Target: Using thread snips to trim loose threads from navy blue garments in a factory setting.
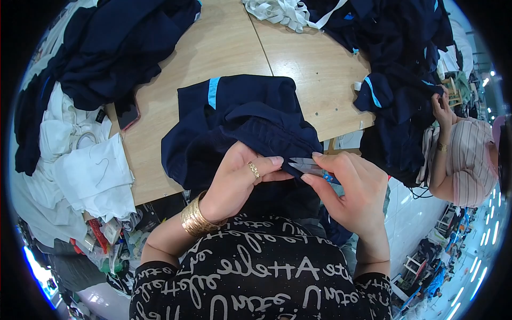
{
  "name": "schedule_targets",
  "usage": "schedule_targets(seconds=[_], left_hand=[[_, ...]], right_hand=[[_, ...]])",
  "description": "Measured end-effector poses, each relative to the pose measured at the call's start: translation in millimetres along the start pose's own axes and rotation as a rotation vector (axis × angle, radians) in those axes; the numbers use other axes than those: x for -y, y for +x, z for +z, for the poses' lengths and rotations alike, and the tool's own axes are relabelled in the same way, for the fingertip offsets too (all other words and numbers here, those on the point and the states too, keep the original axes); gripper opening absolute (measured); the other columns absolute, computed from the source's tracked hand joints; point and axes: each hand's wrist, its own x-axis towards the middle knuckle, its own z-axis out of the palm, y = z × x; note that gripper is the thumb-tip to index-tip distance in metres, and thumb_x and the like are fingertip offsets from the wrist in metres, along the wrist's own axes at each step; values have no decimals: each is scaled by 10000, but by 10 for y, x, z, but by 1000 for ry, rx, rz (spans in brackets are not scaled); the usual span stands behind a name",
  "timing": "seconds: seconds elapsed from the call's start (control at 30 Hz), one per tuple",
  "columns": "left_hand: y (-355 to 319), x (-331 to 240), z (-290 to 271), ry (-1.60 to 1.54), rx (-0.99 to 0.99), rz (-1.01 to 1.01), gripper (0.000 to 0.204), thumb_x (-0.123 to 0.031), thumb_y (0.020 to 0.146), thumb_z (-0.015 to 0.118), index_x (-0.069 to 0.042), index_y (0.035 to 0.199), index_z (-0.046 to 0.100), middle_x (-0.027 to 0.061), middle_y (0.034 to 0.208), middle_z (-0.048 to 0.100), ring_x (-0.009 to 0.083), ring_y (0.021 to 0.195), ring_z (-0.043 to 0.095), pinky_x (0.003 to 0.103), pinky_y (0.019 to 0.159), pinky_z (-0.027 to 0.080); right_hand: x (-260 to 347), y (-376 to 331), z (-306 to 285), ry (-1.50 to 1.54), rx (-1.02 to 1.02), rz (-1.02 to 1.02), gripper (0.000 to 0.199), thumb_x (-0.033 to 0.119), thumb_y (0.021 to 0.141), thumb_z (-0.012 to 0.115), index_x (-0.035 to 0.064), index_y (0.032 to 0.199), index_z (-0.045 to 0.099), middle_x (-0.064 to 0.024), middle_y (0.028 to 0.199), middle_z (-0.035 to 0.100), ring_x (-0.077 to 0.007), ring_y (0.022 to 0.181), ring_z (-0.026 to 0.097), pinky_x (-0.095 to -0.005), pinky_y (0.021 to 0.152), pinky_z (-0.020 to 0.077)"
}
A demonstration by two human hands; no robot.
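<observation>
The dark blue cloth [240,125] lay on the counter [224,48], its near edge bunched at the person's chest. The left hand [240,178] pinched that soft edge shut. Just to its right, the right hand [352,192] gripped small shiny snips [306,166], tips pointing left at the pinch. White cloth [90,165] lay far left.

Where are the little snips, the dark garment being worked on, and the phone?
snips [306,166], head view, on the metal blades
navy garment [240,120], head view, on the bunched cloth
phone [128,113], head view, on its dark screen
</observation>
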Motion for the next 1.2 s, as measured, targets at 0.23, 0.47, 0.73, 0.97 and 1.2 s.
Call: schedule_targets(seconds=[0.23, 0.47, 0.73, 0.97, 1.2], left_hand=[[4, 17, -21, 21, -81, -17, 202, -101, 855, 540, 86, 903, 598, 129, 885, 635, 170, 825, 624, 310, 773, 517], [34, -15, 49, -13, -92, -57, 212, -121, 851, 558, 81, 851, 619, 130, 854, 642, 158, 787, 626, 320, 760, 523], [22, 13, 25, 20, -59, -68, 269, -135, 862, 506, 104, 954, 588, 168, 953, 628, 191, 856, 627, 328, 755, 517], [23, 13, 38, 5, -48, -75, 270, -141, 877, 496, 95, 976, 582, 158, 987, 621, 190, 889, 618, 332, 787, 504], [39, 11, 28, -83, -87, -127, 309, -176, 901, 479, 74, 1076, 530, 142, 1058, 599, 180, 965, 587, 331, 855, 468]], right_hand=[[-38, -46, -17, 31, -66, 34, 245, 147, 698, 701, 40, 882, 580, -52, 678, 568, -206, 558, 554, -287, 480, 410], [-61, -42, -15, -27, -112, 25, 240, 141, 693, 701, 42, 881, 589, -46, 667, 569, -196, 551, 551, -282, 475, 407], [-69, -27, 29, -66, -142, 0, 242, 149, 675, 704, 54, 872, 601, -32, 630, 545, -180, 522, 524, -277, 449, 383], [-70, -50, 97, -58, -169, 13, 265, 150, 679, 720, 47, 891, 599, -46, 649, 554, -174, 519, 528, -261, 456, 395], [-69, -71, 131, 253, -379, 251, 359, 151, 677, 763, 15, 958, 586, -43, 742, 590, -109, 546, 513, -207, 492, 411]])
